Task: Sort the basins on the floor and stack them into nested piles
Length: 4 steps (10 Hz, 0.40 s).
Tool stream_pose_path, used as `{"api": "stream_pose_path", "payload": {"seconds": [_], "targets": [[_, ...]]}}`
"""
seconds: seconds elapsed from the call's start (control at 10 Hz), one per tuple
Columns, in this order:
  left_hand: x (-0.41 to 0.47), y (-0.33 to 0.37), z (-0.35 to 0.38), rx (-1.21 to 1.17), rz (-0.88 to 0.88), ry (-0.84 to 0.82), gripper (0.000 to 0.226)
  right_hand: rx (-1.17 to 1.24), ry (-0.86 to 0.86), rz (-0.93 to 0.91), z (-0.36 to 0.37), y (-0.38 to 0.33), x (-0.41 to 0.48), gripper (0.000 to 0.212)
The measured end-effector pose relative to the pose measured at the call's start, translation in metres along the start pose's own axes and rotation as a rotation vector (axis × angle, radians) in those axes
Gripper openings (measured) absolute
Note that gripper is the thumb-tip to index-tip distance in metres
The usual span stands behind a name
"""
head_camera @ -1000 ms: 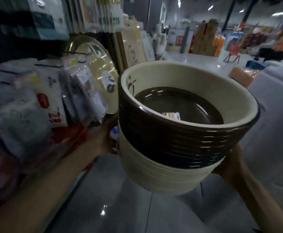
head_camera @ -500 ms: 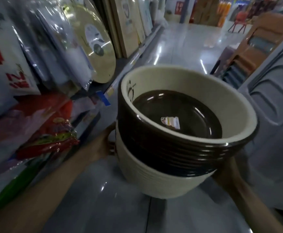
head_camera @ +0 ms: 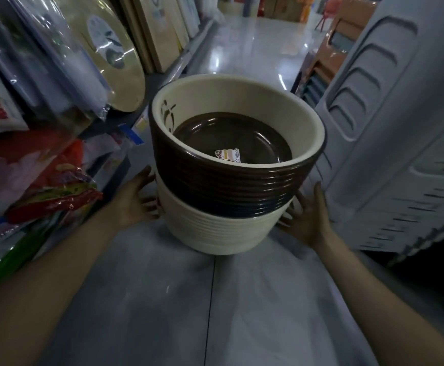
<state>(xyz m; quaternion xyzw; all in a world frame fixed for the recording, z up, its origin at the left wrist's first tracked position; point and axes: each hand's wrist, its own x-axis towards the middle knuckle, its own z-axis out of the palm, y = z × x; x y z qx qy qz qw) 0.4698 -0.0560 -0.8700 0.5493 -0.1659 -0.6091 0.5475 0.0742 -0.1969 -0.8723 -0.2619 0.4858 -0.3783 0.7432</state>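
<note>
A nested pile of basins (head_camera: pixel 223 204) stands on the grey floor in the middle of the head view. Its lower half shows cream rims, its upper half dark brown rims. The top basin is cream inside with a brown bottom and a small label (head_camera: pixel 227 155). My left hand (head_camera: pixel 133 199) touches the pile's left side with spread, straight fingers. My right hand (head_camera: pixel 306 215) lies against the right side, fingers extended and relaxed. Neither hand curls round a rim.
Shelves at the left hold packaged goods (head_camera: pixel 44 180), a round wooden board (head_camera: pixel 112 54) and flat boards. Grey plastic cabinets (head_camera: pixel 390 133) stand close at the right, stacked stools (head_camera: pixel 329 54) behind them. The tiled aisle floor (head_camera: pixel 215 299) runs ahead.
The pile came down from being carried in the air to standing on the floor. Both hands slid from under its sides and opened. The view tilted downward.
</note>
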Motion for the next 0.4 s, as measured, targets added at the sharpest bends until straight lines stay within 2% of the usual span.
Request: {"api": "stream_pose_path", "payload": {"seconds": [0.1,0.2,0.4], "targets": [[-0.013,-0.003,-0.002,-0.002,-0.019,0.009,0.062,0.02,0.016,-0.005,-0.01,0.004,-0.01,0.095],[-0.025,-0.002,0.003,-0.032,-0.015,0.024,0.059,0.02,0.008,-0.006,-0.012,0.001,-0.021,0.096],[-0.05,-0.011,0.004,-0.002,-0.054,0.069,0.068,-0.028,-0.016,0.074,-0.022,0.005,-0.033,0.091]]}}
